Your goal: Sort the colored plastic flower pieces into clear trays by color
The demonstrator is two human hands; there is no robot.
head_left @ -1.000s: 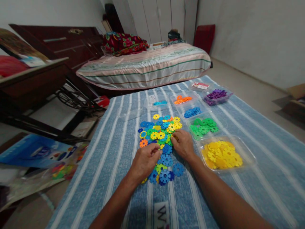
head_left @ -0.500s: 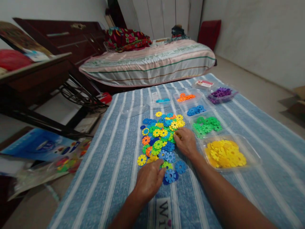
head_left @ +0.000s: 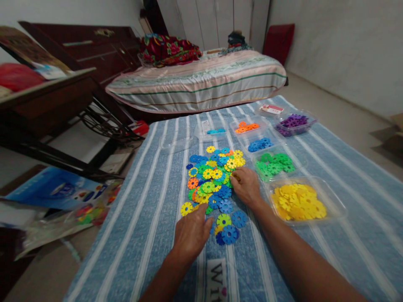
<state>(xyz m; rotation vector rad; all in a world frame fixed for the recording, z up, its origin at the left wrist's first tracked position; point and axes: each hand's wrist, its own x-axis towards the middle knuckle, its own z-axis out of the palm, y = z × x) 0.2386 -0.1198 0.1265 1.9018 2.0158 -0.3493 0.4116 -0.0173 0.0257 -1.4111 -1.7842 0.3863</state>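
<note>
The work looks partly done: on the cloth (head_left: 151, 201), single-colour lots of purple discs (head_left: 294, 121), orange discs (head_left: 247, 127), light blue discs (head_left: 215, 131), blue discs (head_left: 260, 144), green discs (head_left: 273, 164) and yellow discs (head_left: 297, 202) lie in clear tubs, while a sizeable mixed pile (head_left: 208, 187) lies loose, so much seems left. The tubs stand along the far edge and down toward the right edge; the pile sits between them and the left edge, short of the far edge. The discs are round, holed and notched, so no single one has a long axis or points anywhere; most lie flat, some overlapping. The pile itself is longer from far to near, running roughly with the cloth's stripes. The left hand (head_left: 192, 235) is over the pile's near left side, index finger and thumb apart, nothing visible between them; its other fingers are hidden. The right hand (head_left: 247, 187), at the pile's right side, has its fingers curled around something dark yellow, probably a disc, mostly hidden.
</note>
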